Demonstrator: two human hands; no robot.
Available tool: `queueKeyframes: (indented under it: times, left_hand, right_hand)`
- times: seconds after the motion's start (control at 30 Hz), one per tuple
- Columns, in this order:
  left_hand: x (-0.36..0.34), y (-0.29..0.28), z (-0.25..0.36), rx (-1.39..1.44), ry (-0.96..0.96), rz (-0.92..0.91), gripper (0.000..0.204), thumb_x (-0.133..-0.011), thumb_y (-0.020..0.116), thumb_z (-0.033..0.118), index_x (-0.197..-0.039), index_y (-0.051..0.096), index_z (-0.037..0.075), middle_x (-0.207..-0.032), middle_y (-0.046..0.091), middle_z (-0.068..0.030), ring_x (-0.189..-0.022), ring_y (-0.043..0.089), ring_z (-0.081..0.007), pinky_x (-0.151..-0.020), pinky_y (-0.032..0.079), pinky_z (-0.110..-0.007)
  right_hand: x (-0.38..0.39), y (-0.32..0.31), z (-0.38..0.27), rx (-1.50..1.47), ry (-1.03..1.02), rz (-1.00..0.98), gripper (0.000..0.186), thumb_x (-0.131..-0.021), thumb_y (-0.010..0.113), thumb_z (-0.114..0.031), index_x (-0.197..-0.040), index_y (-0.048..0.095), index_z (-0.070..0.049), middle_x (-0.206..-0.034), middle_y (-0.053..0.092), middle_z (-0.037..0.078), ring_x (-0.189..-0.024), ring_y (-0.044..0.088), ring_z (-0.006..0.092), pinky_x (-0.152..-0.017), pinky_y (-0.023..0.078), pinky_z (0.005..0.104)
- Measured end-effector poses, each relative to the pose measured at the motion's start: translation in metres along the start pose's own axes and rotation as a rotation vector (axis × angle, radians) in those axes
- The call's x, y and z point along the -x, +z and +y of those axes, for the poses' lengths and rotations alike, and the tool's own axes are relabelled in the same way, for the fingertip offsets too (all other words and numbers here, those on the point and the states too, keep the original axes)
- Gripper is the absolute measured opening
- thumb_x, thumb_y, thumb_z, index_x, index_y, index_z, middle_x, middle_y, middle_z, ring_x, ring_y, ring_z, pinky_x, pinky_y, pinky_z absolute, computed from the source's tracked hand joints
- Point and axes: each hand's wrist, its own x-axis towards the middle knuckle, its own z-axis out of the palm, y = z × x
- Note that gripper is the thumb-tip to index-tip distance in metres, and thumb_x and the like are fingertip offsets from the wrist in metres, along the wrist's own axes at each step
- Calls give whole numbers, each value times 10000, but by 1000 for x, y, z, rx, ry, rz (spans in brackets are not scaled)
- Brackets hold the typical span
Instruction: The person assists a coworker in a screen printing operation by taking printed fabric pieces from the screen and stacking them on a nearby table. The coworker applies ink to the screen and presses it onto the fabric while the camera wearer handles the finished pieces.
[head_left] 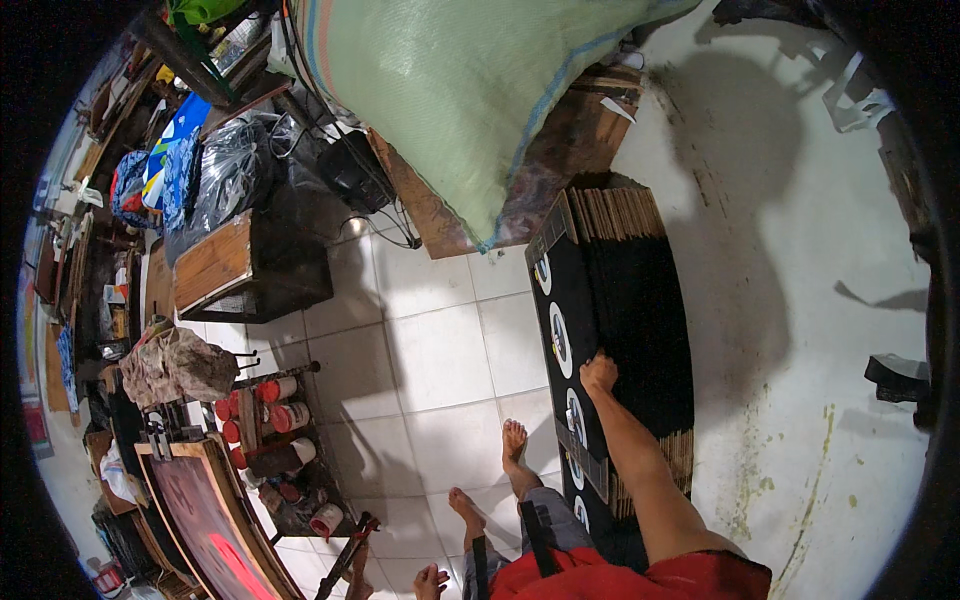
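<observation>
Along the wall stands a long stack of thin brown boards wrapped in black cloth (pixel 640 310), with round white printed pictures (pixel 559 340) on its front face. My right hand (pixel 599 373) is at the top front edge of this stack, its fingers closed on the black cloth. Low in the view, near my legs, my left hand (pixel 430 582) hangs away from everything. Its fingers are loosely bent and a little apart, and nothing shows in them. The lower part of that hand is cut off by the picture's edge.
A large pale green woven sack (pixel 440 90) lies on a wooden board (pixel 580 130) ahead. At left stand a wooden box (pixel 215 265), a rack of red-and-white jars (pixel 290 415) and a framed printing screen (pixel 205 510). White tiles (pixel 440 350) cover the floor; a stained white wall (pixel 740 250) rises at right.
</observation>
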Motion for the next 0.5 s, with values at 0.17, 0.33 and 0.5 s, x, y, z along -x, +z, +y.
queueKeyframes:
  times: [0.17, 0.33, 0.5]
  left_hand:
    - [-2, -3, 1, -3, -25, -6, 323, -851, 577, 345, -985, 513, 58, -797, 634, -83, -674, 617, -157, -563, 446, -276]
    - [-4, -5, 1, -6, 12, -5, 321, -853, 572, 345, -995, 509, 63, -790, 631, -86, -677, 617, -158, -558, 445, -272]
    - [-8, -14, -8, -2, 53, -40, 310, -860, 560, 329, -1007, 507, 62, -806, 636, -87, -680, 620, -158, -569, 456, -279]
  right_hand:
    - [-3, 0, 3, 5, 4, 11, 323, -683, 672, -167, -940, 572, 0, -899, 620, 206, -863, 607, 346, -798, 483, 424]
    - [-5, 10, 8, 41, 15, 35, 301, -686, 670, -198, -906, 575, -16, -868, 617, 203, -857, 611, 334, -771, 489, 422]
    - [5, 2, 4, 48, -48, 113, 294, -704, 663, -221, -909, 560, -36, -849, 611, 197, -833, 613, 326, -741, 489, 428]
